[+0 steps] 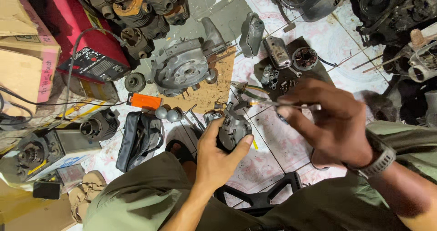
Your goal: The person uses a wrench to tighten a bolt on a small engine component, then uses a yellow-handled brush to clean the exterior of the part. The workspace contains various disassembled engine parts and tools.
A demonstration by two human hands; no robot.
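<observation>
My left hand (217, 154) grips a small grey metal carburetor-like part (233, 127) from below, with a spring showing at its top left. My right hand (328, 121) pinches a thin screwdriver (266, 103), its tip reaching toward the top of the part. A grey watch (381, 160) sits on my right wrist. My olive-green trouser legs fill the bottom of the view.
A grey engine casing (182, 67) lies on a cardboard piece (214, 87). Several finned cylinders (136, 10), a red box (75, 24), an orange block (144, 101), a black pouch (139, 138), small parts on a dark mat (291, 60) and engine parts (391, 8) crowd the tiled floor.
</observation>
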